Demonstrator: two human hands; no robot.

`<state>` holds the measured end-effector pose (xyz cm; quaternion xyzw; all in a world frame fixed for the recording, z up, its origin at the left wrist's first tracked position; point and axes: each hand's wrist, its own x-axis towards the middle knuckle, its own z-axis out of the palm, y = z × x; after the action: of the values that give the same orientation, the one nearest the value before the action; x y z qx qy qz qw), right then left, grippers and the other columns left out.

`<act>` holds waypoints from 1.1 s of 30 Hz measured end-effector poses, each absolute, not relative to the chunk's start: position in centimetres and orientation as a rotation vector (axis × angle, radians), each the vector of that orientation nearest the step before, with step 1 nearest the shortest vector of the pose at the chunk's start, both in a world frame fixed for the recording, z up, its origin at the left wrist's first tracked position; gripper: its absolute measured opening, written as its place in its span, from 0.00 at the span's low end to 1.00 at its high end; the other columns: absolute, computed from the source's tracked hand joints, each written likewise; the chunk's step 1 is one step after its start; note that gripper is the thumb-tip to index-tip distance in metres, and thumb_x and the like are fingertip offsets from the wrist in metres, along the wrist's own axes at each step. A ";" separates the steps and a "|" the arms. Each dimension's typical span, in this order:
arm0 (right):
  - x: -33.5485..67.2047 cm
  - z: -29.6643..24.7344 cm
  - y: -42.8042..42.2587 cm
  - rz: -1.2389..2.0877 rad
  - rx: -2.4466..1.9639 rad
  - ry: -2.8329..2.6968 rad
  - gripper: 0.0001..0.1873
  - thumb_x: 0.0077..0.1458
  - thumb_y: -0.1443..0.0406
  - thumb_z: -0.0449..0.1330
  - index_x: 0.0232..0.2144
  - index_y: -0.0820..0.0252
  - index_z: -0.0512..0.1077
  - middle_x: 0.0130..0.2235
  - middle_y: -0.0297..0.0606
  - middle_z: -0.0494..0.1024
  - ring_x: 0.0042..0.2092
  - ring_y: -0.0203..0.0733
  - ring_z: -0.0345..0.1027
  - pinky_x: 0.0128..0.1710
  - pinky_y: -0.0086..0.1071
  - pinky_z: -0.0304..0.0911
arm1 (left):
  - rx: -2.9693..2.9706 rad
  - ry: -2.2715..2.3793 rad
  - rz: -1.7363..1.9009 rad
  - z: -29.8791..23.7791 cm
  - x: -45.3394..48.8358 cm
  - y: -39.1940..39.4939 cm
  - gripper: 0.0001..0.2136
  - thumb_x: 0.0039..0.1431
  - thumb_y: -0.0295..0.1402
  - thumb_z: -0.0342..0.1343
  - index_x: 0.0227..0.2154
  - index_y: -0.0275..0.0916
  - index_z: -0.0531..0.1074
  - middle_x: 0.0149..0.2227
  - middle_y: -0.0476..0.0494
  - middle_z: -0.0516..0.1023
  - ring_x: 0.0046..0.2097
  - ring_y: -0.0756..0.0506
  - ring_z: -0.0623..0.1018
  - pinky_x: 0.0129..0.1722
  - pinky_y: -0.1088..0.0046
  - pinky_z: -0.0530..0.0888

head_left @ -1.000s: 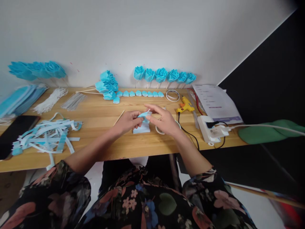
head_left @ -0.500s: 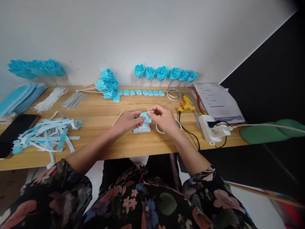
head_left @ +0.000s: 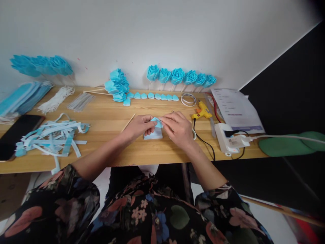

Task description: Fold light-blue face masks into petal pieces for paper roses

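Between my two hands is a small light-blue fabric piece (head_left: 157, 122), its upper edge bent to a peak. My left hand (head_left: 143, 127) pinches its left side between thumb and fingers. At its right edge, my right hand (head_left: 177, 128) has thumb and fingertips closed on it. Just below lies a stack of pale fabric pieces (head_left: 153, 134) on the table. A roll of tape (head_left: 194, 134) is mostly hidden behind my right hand. A thin wooden stick (head_left: 128, 122) lies left of my hands.
Folded blue petals (head_left: 151, 96) form a row at the back, below blue fabric roses (head_left: 177, 76). A yellow glue gun (head_left: 202, 111) and a power strip (head_left: 224, 137) are at right. Cut strips (head_left: 52, 139) and a phone (head_left: 19, 135) lie left.
The blue piece has gone from lying flatter to a folded, peaked shape. My right fingers have moved over its right edge and stretched straighter. The whole view has shifted slightly.
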<state>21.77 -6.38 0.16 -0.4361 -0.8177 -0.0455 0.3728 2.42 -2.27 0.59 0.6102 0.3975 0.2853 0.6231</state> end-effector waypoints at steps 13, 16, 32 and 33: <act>21.5 -0.4 -5.9 0.854 -1.164 -1.525 0.16 0.54 0.62 0.64 0.46 0.55 0.75 0.40 0.37 0.77 0.41 0.40 0.72 0.41 0.35 0.71 | 1.380 0.876 0.640 0.4 2.5 -2.6 0.08 0.58 0.33 0.55 0.25 0.38 0.67 0.21 0.52 0.71 0.22 0.54 0.68 0.23 0.78 0.64; 21.2 -0.6 -6.0 0.799 -1.148 -1.492 0.10 0.55 0.63 0.63 0.41 0.55 0.76 0.37 0.35 0.77 0.39 0.38 0.71 0.40 0.34 0.70 | 1.387 0.890 0.622 0.6 2.7 -2.7 0.09 0.59 0.33 0.55 0.24 0.38 0.67 0.20 0.52 0.71 0.22 0.54 0.68 0.22 0.78 0.64; 22.3 -0.6 -6.7 0.187 -1.029 -1.854 0.15 0.59 0.72 0.58 0.39 0.49 0.81 0.36 0.36 0.75 0.38 0.40 0.70 0.39 0.37 0.66 | 1.276 0.842 0.587 0.4 3.1 -2.9 0.09 0.59 0.34 0.57 0.25 0.38 0.68 0.20 0.51 0.72 0.21 0.55 0.68 0.21 0.78 0.62; 22.3 -0.6 -6.8 0.159 -1.026 -1.868 0.15 0.60 0.72 0.58 0.40 0.48 0.81 0.36 0.36 0.75 0.38 0.40 0.69 0.39 0.38 0.66 | 1.273 0.841 0.589 0.4 3.1 -2.9 0.09 0.59 0.34 0.57 0.25 0.38 0.68 0.20 0.51 0.72 0.21 0.55 0.68 0.21 0.78 0.62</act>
<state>22.32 -6.77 -0.57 -0.4207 -0.7662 0.0651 0.4813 3.14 -2.92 0.43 0.5681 0.3753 0.2626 0.6838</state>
